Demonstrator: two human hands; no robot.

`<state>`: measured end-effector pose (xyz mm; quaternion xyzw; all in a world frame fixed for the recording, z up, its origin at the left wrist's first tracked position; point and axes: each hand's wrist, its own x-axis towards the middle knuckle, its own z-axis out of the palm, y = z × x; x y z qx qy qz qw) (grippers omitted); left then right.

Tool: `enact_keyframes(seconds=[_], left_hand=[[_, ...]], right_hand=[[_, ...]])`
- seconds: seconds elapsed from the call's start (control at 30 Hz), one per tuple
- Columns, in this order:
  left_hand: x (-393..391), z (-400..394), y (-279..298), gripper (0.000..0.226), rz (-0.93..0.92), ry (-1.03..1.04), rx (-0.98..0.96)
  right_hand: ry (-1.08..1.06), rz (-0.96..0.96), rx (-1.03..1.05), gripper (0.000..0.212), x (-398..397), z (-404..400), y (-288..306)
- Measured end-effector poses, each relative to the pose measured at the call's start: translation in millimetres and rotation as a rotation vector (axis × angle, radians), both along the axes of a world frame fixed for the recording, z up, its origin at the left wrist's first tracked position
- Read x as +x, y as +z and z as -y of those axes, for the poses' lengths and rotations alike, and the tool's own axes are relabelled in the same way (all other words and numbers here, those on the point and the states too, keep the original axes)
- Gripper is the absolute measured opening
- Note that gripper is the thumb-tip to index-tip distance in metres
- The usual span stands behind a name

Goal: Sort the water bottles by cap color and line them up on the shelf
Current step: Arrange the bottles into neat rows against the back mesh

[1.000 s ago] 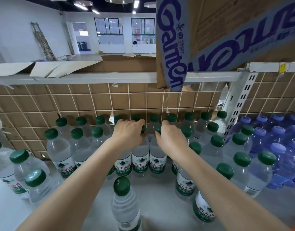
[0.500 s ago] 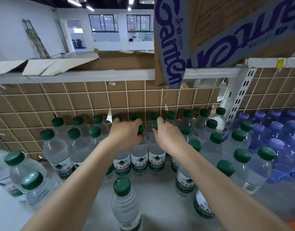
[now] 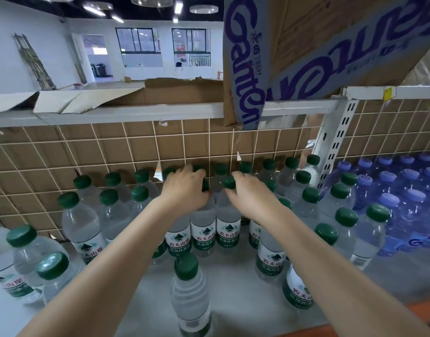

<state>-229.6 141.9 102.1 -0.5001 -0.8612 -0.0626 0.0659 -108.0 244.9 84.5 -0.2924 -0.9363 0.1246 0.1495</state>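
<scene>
Several clear green-capped water bottles (image 3: pixel 82 222) stand in rows on the grey shelf (image 3: pixel 235 295), against a wire grid backed with cardboard. My left hand (image 3: pixel 184 188) is curled over the cap and neck of a middle bottle (image 3: pixel 203 229). Beside it, my right hand (image 3: pixel 250 195) grips the neck of the neighbouring green-capped bottle (image 3: pixel 228 224), whose cap shows between the hands. One green-capped bottle (image 3: pixel 189 295) stands alone near the front edge. Purple-capped blue bottles (image 3: pixel 403 198) fill the bay to the right.
A white slotted upright (image 3: pixel 335 142) divides the green bay from the purple bay. A Ganten cardboard box (image 3: pixel 306 52) sits on the shelf above and overhangs it. Flattened cardboard (image 3: pixel 92 98) lies on that upper shelf at left. More green-capped bottles (image 3: pixel 21 259) crowd the left front.
Both hands have stayed on the tops of the two middle bottles and crept slightly towards the back grid. The view has tilted up a little.
</scene>
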Motion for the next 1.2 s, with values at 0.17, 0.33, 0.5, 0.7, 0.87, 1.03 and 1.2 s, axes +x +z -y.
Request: enact_keyframes(seconds=[0.17, 0.33, 0.5, 0.7, 0.87, 1.03, 1.2], left_hand=[[19, -13, 23, 0.048, 0.021, -0.091, 0.048], [44, -35, 37, 0.037, 0.114, -0.241, 0.033], [61, -60, 43, 0.023, 0.230, -0.282, 0.028], [74, -84, 36, 0.042, 0.213, -0.239, -0.143], [82, -96, 18, 0.027, 0.194, -0.204, -0.200], [79, -99, 15, 0.015, 0.261, -0.187, -0.124], [73, -102, 25, 0.011, 0.344, -0.150, -0.076]], right_hand=[[-0.019, -0.071, 0.089, 0.024, 33, -1, 27], [-0.083, 0.019, 0.147, 0.021, 69, -29, 55], [-0.149, 0.047, 0.105, 0.020, 100, -69, 69], [-0.131, 0.185, 0.077, 0.027, 109, -107, 61], [-0.030, 0.355, -0.015, 0.033, 94, -132, 49], [0.077, 0.349, -0.084, 0.031, 78, -141, 40], [0.115, 0.294, -0.099, 0.023, 69, -140, 37]])
